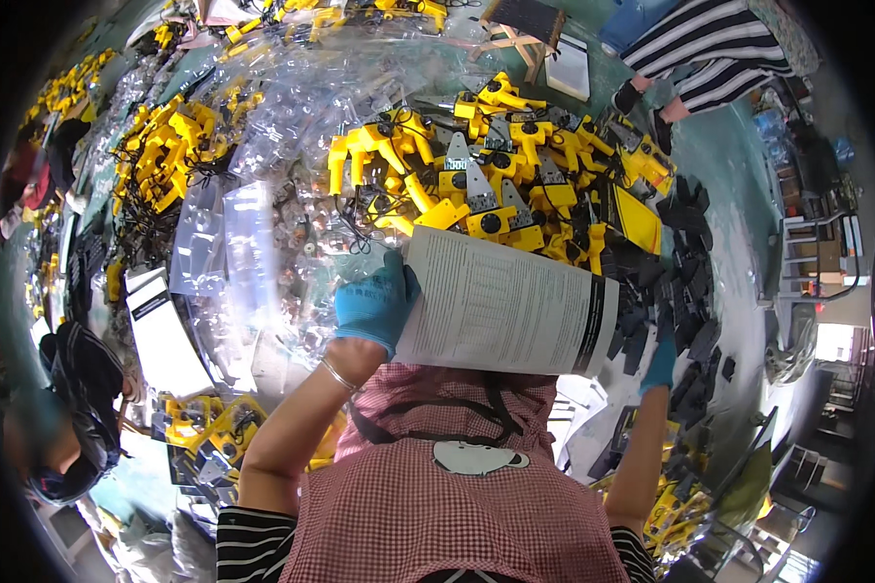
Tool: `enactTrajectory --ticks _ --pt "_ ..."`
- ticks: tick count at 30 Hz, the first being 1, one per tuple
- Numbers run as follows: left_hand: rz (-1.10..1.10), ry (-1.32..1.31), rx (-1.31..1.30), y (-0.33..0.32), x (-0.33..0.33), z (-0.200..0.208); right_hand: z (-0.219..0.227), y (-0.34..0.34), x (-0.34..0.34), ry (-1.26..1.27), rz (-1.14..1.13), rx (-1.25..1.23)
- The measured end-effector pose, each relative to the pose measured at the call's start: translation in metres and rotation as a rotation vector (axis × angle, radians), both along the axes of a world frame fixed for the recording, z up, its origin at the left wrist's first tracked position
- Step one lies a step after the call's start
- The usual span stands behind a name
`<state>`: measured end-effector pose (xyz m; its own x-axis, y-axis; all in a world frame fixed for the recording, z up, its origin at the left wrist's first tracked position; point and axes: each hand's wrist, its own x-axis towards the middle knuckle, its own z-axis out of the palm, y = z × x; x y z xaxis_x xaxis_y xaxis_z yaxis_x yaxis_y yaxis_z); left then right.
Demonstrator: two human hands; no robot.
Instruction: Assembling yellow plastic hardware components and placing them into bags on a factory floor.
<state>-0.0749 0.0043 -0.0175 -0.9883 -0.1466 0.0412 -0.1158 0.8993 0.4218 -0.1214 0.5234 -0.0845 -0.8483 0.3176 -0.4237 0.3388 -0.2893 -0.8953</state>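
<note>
My left hand (377,303), in a blue glove, grips the left edge of a large white printed paper sheet (504,306) with a black band along its right side. The sheet is held flat in front of my chest. My right hand (662,361), also in a blue glove, reaches out past the sheet's lower right corner, next to a pile of black plastic parts (688,282); whether it holds one is hidden. Beyond the sheet lies a heap of yellow tools with grey metal blades (496,170).
Clear plastic blister shells (292,146) cover the floor to the left, with more yellow tools (165,146) beyond. White sheets (165,340) and packed yellow items (209,428) lie at lower left. A person in striped clothes (710,49) sits at top right, another person (73,408) at left.
</note>
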Motion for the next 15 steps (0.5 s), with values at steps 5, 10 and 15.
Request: enactTrajectory --ticks 5,10,15 --pt "0.083 -0.048 -0.030 0.001 0.000 -0.007 -0.013 0.012 0.007 0.042 0.251 -0.136" --pt "0.018 0.050 0.045 -0.015 0.000 -0.005 -0.022 0.035 0.020 0.073 0.503 -0.329" --pt "0.048 0.065 -0.044 -0.003 -0.013 -0.007 -0.073 -0.071 0.033 0.183 0.098 1.497"
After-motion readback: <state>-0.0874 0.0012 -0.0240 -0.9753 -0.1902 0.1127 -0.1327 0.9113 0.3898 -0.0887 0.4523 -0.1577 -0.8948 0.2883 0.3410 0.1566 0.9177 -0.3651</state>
